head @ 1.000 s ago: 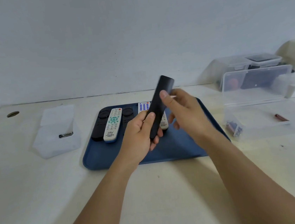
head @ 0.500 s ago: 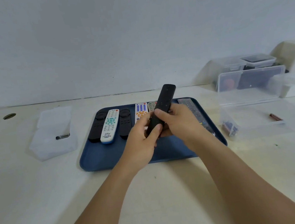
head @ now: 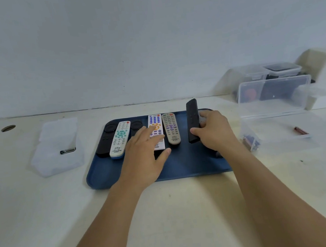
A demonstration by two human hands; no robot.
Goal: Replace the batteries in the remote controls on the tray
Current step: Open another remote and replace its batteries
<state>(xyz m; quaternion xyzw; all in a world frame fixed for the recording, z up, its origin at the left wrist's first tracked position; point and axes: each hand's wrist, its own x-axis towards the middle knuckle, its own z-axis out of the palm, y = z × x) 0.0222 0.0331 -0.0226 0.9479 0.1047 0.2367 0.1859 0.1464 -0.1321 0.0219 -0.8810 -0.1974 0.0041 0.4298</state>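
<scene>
The right hand (head: 214, 131) grips a slim black remote (head: 192, 120) near the tray's (head: 185, 165) right edge. The left hand (head: 147, 151), fingers spread flat, hovers over the tray's middle. Six remotes show on the tray: three black, two white, one grey. One battery (head: 68, 150) lies on a clear lid (head: 57, 147) at the table's left.

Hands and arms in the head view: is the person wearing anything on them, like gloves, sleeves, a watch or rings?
No. Both forearms are bare as far as the frame shows. The left hand and right hand have no gloves, and no watch, band or ring shows on wrists or fingers.
</scene>
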